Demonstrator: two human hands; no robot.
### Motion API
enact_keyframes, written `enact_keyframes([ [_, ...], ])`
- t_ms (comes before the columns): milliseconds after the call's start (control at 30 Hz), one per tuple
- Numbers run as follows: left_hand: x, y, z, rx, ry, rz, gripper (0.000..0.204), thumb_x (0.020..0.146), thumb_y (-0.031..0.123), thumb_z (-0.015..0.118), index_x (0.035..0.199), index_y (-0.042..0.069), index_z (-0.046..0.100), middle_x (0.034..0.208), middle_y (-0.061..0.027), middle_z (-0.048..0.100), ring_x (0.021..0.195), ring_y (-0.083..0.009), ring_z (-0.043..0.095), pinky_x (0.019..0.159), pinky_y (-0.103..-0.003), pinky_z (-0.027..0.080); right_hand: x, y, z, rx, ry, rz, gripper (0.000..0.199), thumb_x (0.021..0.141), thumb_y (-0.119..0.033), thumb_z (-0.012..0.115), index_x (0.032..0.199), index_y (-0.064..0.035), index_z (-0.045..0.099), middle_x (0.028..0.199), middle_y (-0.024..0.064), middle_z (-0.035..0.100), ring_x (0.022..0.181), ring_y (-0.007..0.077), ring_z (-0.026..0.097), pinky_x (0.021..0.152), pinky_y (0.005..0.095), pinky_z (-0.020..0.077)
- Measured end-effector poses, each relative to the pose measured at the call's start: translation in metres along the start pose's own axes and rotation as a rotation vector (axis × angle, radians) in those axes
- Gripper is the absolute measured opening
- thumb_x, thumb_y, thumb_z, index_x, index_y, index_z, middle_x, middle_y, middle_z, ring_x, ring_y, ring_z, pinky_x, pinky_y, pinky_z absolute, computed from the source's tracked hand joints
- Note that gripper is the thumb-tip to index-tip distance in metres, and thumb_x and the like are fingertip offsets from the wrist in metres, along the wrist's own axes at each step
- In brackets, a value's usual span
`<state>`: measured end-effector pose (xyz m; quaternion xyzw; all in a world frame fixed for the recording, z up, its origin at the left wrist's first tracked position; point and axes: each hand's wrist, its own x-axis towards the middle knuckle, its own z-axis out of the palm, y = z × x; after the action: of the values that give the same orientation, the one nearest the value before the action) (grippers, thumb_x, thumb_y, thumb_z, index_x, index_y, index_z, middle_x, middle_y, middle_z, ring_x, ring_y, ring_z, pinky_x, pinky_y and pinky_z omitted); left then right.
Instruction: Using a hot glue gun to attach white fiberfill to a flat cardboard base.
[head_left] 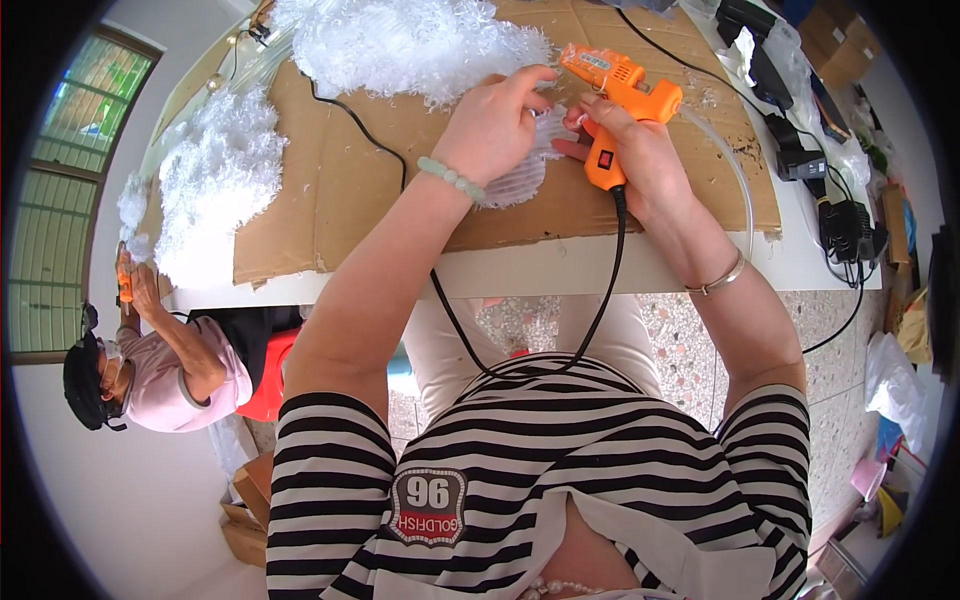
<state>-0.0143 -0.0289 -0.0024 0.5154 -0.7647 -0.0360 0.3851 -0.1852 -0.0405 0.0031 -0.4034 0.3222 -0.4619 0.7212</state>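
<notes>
My right hand [640,150] is wrapped round the handle of an orange hot glue gun [607,165], whose nozzle end tilts up and to the left. A long translucent glue stick [738,160] curves out of its back. Close by on the left, my left hand [490,125] has its fingers bent together near the gun's nozzle end; whatever they pinch is too small to make out. Below the hands lies a whitish, ribbed, translucent piece [515,180], partly covered by my left hand. Shaggy white plastic fringe [410,50] is heaped just beyond.
Brown cardboard [340,200] covers most of the white table [500,265]. More white fringe [215,180] lies at the left. Black cords [375,140] cross the table, and power adapters [845,225] sit at its right edge. A co-worker [180,365] holds another orange glue gun [125,275].
</notes>
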Motion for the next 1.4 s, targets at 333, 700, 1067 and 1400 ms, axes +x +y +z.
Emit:
enact_keyframes([
  [333,-0.008,0.008,-0.060,-0.333,0.084,-0.348,0.039,0.079,-0.004,0.044,0.114,0.009,0.054,0.088,-0.0021,0.068,0.070,-0.0061,0.053,0.055,-0.020,0.041,0.001,0.002,0.001,-0.037,0.018,0.007,0.022,0.090,-0.011,0.049,0.105,0.0042,0.053,0.088,0.0099,0.057,0.085,0.0180,0.057,0.080,0.0382,0.0542],
  [700,-0.078,-0.011,-0.091,0.250,0.338,-0.171,0.022,0.077,0.001,0.055,0.097,0.007,0.063,0.077,-0.0057,0.065,0.075,-0.0225,0.058,0.061,-0.032,0.046,-0.001,0.002,0.002,-0.086,-0.034,-0.041,0.019,0.089,-0.010,0.050,0.101,0.0043,0.053,0.090,0.0111,0.057,0.087,0.0186,0.057,0.080,0.0399,0.0537],
  [1067,-0.047,-0.002,-0.044,0.092,0.119,0.109,0.032,0.070,-0.007,0.048,0.097,0.007,0.057,0.081,-0.0086,0.065,0.086,-0.0313,0.058,0.080,-0.038,0.045,-0.001,0.002,0.002,-0.088,-0.029,-0.031,0.021,0.088,-0.011,0.051,0.104,0.0041,0.054,0.091,0.0115,0.058,0.087,0.0189,0.057,0.081,0.0400,0.0534],
  [1400,-0.034,0.001,-0.044,0.078,0.008,0.139,0.033,0.069,-0.008,0.047,0.097,0.009,0.057,0.078,-0.0068,0.064,0.086,-0.0270,0.058,0.080,-0.038,0.043,-0.001,0.004,0.003,-0.097,-0.057,-0.039,0.020,0.089,-0.011,0.052,0.102,0.0028,0.054,0.091,0.0094,0.057,0.088,0.0177,0.056,0.081,0.0382,0.0532],
])
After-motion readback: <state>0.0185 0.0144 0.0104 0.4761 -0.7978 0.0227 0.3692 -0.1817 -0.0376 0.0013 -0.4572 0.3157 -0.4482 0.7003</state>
